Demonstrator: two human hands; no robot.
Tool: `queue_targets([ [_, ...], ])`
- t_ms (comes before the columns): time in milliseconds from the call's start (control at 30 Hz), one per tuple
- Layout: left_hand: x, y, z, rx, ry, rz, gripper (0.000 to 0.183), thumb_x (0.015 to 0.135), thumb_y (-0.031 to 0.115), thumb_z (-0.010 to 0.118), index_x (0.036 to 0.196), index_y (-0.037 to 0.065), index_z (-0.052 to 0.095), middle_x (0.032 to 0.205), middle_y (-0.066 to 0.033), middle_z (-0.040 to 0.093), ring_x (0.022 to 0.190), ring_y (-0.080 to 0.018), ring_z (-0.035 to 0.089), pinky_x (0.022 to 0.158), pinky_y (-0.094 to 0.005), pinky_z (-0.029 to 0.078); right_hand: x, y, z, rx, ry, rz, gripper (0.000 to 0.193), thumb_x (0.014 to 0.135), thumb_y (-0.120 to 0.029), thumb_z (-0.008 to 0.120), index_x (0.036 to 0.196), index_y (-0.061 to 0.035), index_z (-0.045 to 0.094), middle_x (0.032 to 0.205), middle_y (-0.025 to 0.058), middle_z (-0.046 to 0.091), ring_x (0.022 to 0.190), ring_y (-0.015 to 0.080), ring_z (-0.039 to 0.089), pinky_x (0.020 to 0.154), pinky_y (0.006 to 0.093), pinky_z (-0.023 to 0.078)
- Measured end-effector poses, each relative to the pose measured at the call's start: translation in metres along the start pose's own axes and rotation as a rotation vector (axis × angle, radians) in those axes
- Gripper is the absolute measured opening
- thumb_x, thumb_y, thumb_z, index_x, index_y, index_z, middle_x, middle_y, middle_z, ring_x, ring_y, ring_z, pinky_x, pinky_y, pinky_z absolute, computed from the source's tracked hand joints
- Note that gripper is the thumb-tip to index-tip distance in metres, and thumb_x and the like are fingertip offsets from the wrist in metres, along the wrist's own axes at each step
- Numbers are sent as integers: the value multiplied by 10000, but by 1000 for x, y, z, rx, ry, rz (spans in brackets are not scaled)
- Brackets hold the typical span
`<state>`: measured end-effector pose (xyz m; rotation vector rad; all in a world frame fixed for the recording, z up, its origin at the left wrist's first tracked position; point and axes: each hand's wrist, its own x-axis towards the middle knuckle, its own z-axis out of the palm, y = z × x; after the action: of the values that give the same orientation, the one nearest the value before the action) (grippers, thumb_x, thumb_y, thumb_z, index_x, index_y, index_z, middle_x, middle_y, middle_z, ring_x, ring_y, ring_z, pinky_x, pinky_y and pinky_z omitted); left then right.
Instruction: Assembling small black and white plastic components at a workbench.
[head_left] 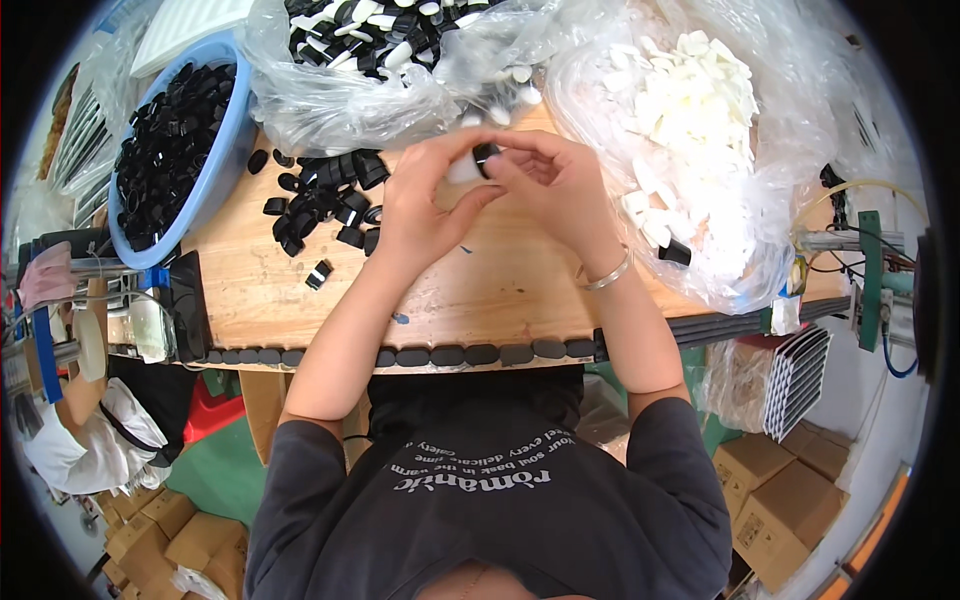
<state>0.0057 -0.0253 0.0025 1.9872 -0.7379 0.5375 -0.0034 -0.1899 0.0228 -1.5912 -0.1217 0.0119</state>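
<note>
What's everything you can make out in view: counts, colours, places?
Held cap: one, black, right fingertips
Loose caps: dozens, black, left of the hands
Tub: one, blue, table's far left, filled with black caps
Middle bag: one, clear, far side, black-and-white parts
Right bag: one, clear, white pieces
Table: one, wooden, centre
Edge pads: one row, black, near edge
Boxes: several, brown, both lower sides
Bracelet: one, silvery, right wrist
Left hand: one, bare, over table
Right hand: one, bare, beside it
</note>
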Motion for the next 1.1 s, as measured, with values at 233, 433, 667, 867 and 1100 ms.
queue_targets([
  [233,-9,-13,-12,-591,-28,-510,229,848,82,690,1043,-20,628,790,-30,665,706,-78,597,656,-212,477,0,-3,-3,110,12,-15,220,849,-31,676,1050,54,645,811,53,676,708,74,628,631,191,506],
  [433,4,-10,-34,-793,-194,-631,159,928,114,600,1007,-20,631,752,-2,639,663,-44,548,615,-187,437,55,-69,-9,-289,-1,-142,252,890,-172,657,1005,52,659,782,45,670,724,78,625,617,212,485],
  [667,-9,-26,-37,451,-111,-87,268,737,222,742,870,38,600,742,-118,612,733,-295,612,632,-401,483,113,-96,-46,-616,340,-685,454,847,-245,682,1102,120,595,934,201,687,736,201,662,701,279,525],
  [867,-23,-24,-28,727,-398,-137,199,714,87,665,887,22,593,916,-125,606,937,-302,542,763,-385,465,7,-60,-180,-1028,292,-180,152,848,-114,677,973,-29,700,816,6,680,684,59,571,600,225,473],
  [1100,-14,-17,-29,512,-422,-176,220,639,-52,676,836,-16,584,858,-185,610,906,-366,551,783,-426,475,-42,-2,-149,-1089,10,-195,162,765,-41,698,926,-28,683,967,73,658,711,183,624,637,282,505],
])
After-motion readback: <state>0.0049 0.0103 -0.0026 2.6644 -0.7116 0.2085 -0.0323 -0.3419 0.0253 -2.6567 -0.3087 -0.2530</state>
